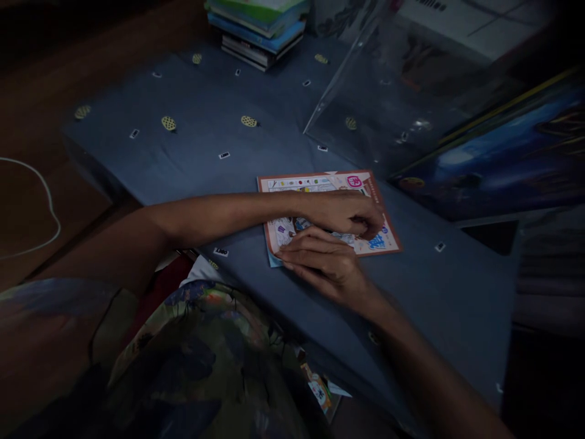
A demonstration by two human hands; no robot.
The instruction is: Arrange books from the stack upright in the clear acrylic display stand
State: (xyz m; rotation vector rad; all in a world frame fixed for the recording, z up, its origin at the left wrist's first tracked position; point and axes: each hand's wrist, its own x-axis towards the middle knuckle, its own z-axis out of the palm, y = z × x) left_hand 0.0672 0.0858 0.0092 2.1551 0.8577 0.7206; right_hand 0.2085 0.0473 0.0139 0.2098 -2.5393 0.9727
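Note:
A thin booklet point(386, 241) with a red-brown border and printed drawings lies on the cloth-covered table, partly hidden by both hands. My left hand point(351, 212) reaches across from the left and rests on the booklet's right half. Its fingers are curled under, and whatever they may hold is hidden. Below it, my right hand point(326, 259) points left, with fingertips and thumb closed at the booklet's lower left corner. That corner is slightly curled, and a light blue sheet shows under it.
Stacked books point(258, 30) stand at the table's far edge. A clear plastic sheet or case point(365, 97) rises at the back right, beside a blue picture box point(503, 152). A dark flat object point(491, 236) lies at right. A white cable point(52, 207) hangs at far left.

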